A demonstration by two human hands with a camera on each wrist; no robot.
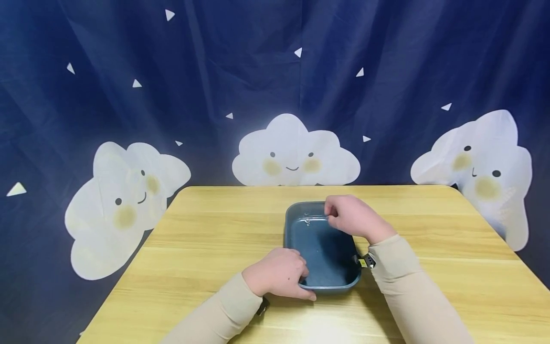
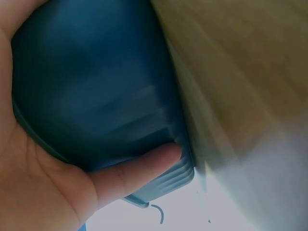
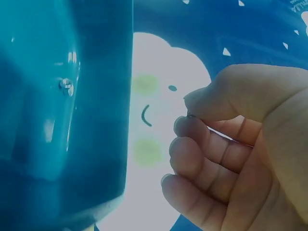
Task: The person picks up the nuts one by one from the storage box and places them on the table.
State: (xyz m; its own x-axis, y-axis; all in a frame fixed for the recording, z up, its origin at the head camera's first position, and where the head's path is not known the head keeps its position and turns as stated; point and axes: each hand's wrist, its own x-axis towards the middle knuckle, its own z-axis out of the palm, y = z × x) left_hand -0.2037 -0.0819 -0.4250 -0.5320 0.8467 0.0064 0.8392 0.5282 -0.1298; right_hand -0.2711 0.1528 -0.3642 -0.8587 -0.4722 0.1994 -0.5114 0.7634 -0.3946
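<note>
A dark teal rectangular tray (image 1: 320, 253) with raised walls and rounded corners rests on the table. At its near left corner my left hand (image 1: 281, 272) grips the rim, fingers over the inside and thumb (image 2: 139, 168) along the outer wall. My right hand (image 1: 354, 217) is at the far right corner of the tray. Thumb and index fingertips meet there on a tiny dark thing (image 3: 191, 115), mostly hidden; I cannot tell its kind. Small shiny pieces (image 3: 66, 86) lie inside the tray near its far wall, left of the right hand in the head view.
The pale wooden table (image 1: 206, 229) extends around the tray on all sides. Behind it hangs a dark blue curtain (image 1: 258, 57) with white clouds and triangles. A small black strap piece with a yellow label (image 1: 364, 263) shows at the right wrist, overlapping the tray's right edge.
</note>
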